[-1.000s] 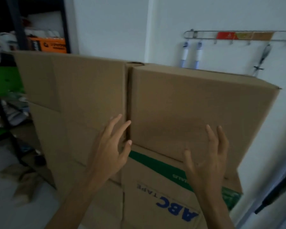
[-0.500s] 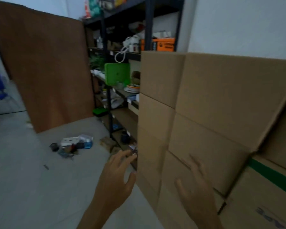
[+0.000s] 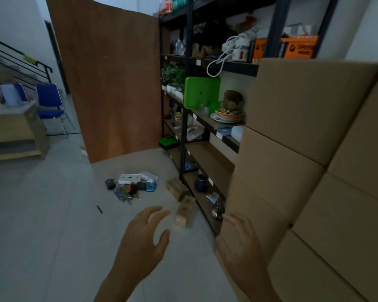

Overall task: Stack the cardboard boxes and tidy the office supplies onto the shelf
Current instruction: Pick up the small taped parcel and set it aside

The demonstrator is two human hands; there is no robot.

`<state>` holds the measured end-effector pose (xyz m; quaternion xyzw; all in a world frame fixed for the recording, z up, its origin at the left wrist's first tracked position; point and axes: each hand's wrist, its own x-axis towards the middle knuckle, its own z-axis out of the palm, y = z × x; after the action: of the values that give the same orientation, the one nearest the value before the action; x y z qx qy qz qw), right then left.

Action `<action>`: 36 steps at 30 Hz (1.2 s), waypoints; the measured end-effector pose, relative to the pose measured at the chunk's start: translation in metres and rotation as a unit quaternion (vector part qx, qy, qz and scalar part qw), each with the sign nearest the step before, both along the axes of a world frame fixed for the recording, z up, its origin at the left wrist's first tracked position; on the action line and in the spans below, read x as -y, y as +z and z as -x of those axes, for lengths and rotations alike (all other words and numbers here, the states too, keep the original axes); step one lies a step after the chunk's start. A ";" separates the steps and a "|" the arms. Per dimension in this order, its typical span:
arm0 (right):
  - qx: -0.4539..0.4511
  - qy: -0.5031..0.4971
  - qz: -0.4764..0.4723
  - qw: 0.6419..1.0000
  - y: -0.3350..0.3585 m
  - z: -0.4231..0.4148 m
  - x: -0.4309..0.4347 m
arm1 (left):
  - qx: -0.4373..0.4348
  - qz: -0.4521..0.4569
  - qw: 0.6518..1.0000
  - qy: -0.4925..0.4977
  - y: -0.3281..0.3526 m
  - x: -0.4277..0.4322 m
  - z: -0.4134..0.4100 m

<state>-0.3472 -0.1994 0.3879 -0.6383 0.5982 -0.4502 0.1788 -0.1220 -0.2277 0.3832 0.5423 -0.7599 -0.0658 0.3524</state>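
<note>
- Cardboard boxes [image 3: 292,149], plain brown, stand stacked in columns at right, covering the near end of the shelf [image 3: 207,158].
- Left hand [image 3: 144,238] hangs over the floor [image 3: 42,236], fingers loosely spread, holding nothing.
- Right hand [image 3: 240,245] is empty, fingers relaxed and apart, just beside the lower corner of the stack; contact with the cardboard cannot be confirmed.
- Office supplies [image 3: 131,185] lie in a small heap on the floor beyond the hands, in front of the shelf: white box, blue item, dark mesh cup, loose pens.
- One dark pen [image 3: 99,209] lies apart from the heap.
- Two wooden blocks [image 3: 176,189] lie on the floor between heap and shelf.
- Shelf carries plates, a green tray [image 3: 201,92] and small potted plants.
</note>
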 end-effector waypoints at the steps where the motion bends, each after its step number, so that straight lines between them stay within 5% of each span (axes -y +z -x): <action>1: -0.001 -0.001 -0.002 1.000 -0.003 -0.006 0.023 | 0.004 -0.002 1.000 0.002 -0.002 0.024 -0.007; 12: 0.000 0.005 -0.029 1.000 -0.013 -0.022 0.235 | -0.005 -0.009 1.000 0.008 0.005 0.242 -0.042; 23: 0.013 0.000 -0.101 0.995 -0.055 -0.029 0.383 | -0.007 -0.061 0.998 -0.019 -0.048 0.404 -0.053; 36: 0.006 -0.040 -0.227 0.973 -0.116 -0.070 0.641 | -0.004 -0.142 0.985 -0.098 -0.117 0.691 -0.064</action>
<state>-0.2769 -0.8405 0.2720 -0.5539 0.7091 -0.3131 0.3040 -0.0577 -0.9189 0.2665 0.5093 -0.7908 -0.2100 0.2668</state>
